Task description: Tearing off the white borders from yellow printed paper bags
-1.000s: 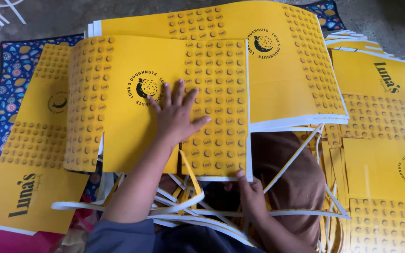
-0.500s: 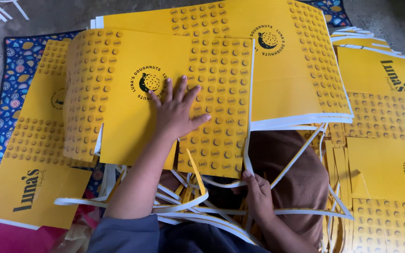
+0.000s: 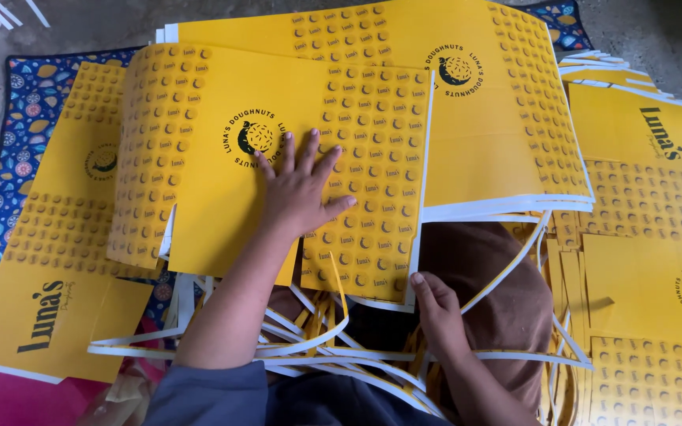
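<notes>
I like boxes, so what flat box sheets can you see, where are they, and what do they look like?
Top sheet: middle, under the left hand; yellow, round black emblem, dotted bands.
Stack behind: upper right; same yellow, white edges.
Left sheets: on patterned mat; yellow, black lettering.
Right sheets: yellow, dotted.
Right hand: at the top sheet's lower edge.

Grey-blue sleeve pushed up on left arm; both forearms bare; brown garment over lap.

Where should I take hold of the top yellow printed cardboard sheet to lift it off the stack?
Probably the top yellow printed cardboard sheet is best pinched at its near right corner, coming from below, where the right hand already touches its free, overhanging white edge. The left hand lies flat on its middle, so there is no edge to pinch there.
</notes>
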